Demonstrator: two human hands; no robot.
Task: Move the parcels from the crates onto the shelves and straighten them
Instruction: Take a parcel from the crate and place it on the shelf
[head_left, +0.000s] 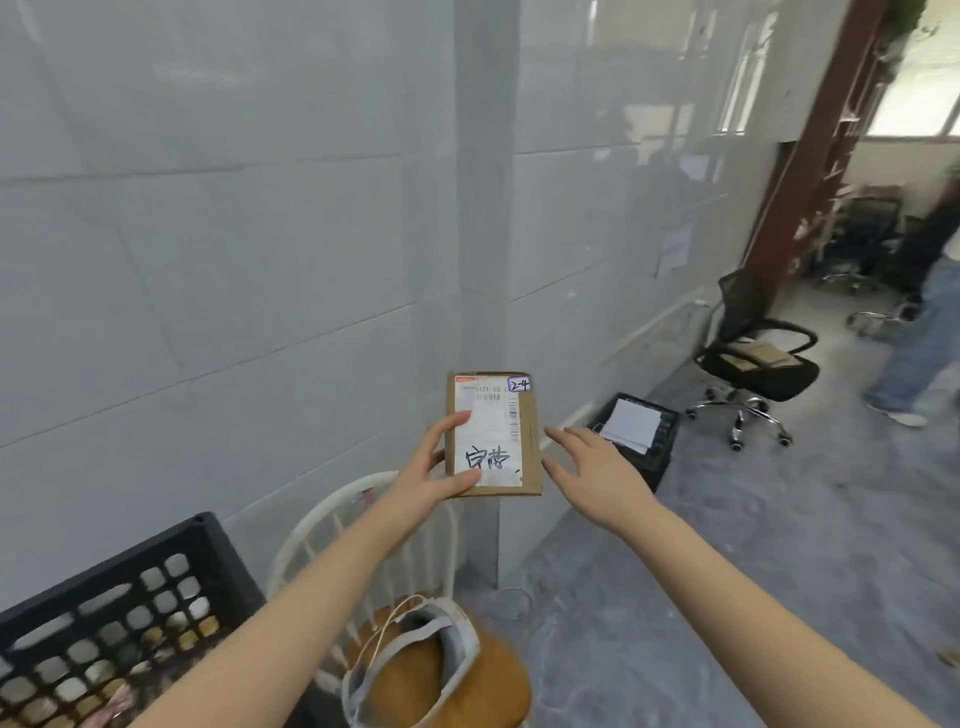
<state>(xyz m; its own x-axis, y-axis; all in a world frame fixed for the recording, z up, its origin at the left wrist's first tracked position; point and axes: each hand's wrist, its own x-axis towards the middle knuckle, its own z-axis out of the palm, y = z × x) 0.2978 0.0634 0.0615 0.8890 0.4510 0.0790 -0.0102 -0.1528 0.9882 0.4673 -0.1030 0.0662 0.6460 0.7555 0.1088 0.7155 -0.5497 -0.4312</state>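
Brown cardboard parcel (493, 434) held mid-air before the tiled wall — left hand (434, 470) gripping its edge, right hand (592, 465) open beside it. Black crate (124, 613) sits lower left; no shelf in view — carrying comes next.

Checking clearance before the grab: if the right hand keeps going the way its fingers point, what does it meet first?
Probably the right edge of the cardboard parcel that the left hand holds; the right hand looks open and just short of it.
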